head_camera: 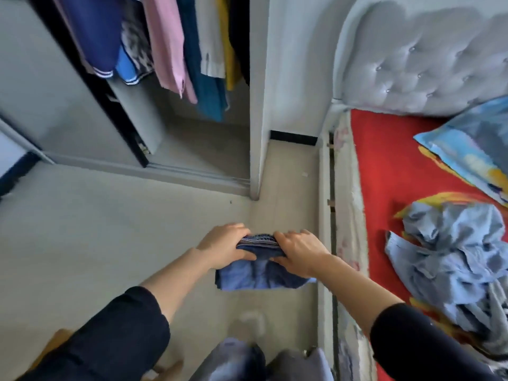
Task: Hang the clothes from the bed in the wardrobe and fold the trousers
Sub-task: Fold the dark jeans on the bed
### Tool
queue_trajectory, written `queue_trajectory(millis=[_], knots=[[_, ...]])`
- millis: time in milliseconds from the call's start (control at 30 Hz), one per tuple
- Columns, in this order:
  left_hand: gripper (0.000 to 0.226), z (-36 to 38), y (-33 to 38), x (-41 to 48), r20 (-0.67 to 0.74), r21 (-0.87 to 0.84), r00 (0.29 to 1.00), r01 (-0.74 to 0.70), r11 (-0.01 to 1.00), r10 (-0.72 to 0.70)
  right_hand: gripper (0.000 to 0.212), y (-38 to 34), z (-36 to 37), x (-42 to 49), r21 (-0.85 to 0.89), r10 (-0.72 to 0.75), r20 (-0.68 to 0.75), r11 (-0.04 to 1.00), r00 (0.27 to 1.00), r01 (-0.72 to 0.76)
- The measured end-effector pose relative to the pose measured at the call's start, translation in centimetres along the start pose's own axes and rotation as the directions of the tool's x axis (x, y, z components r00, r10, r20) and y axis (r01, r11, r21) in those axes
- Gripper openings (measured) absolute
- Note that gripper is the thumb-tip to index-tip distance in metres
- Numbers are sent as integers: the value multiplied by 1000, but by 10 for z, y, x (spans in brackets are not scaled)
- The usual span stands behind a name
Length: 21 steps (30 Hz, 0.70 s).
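- left hand and right hand both grip the folded blue trousers above the floor.
- crumpled grey-blue clothes lie on the bed.

The bed stands right of the right hand. On its red sheet a crumpled pale-blue garment lies level with that hand, with a blue pillow farther ahead. Beige floor spreads below and left of the hand.

Beige floor; white wall; tufted grey headboard
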<state>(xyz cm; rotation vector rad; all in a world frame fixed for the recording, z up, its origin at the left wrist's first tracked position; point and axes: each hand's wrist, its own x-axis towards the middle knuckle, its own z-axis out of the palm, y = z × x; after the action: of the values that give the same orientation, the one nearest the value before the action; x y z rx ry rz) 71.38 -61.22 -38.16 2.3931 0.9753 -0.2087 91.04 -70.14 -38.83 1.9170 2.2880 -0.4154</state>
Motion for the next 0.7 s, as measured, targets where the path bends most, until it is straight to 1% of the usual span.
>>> queue_trajectory(millis=[100,233,367,433,500,567,700], knots=[[41,-45,-60,5,-76,69,996,48,996,-42,41,-21,-24,83,-12,-79,-8,997,997,79],[48,-87,-134,23,-155,170,985,108,979,-82,42,-44,-46,185,-43,-151,-24,988,988,150],[49,-120,-207,59,-146,358,984,145,923,-98,46,-52,-58,281,-107,-189,-37,977,981,185],[48,-137,-242,80,-154,414,982,167,895,-112,47,-55,-66,329,-121,-206,-32,972,978,201],[47,-156,-281,102,-166,414,975,208,886,-151,46,-59,-77,383,-118,-214,-14,970,977,211],[46,-170,-300,115,-177,401,968,234,886,-175,46,-62,-91,413,-133,-219,2,967,976,218],[44,-212,-366,139,-207,345,953,284,894,-223,41,-81,-118,498,-128,-222,32,966,975,224]])
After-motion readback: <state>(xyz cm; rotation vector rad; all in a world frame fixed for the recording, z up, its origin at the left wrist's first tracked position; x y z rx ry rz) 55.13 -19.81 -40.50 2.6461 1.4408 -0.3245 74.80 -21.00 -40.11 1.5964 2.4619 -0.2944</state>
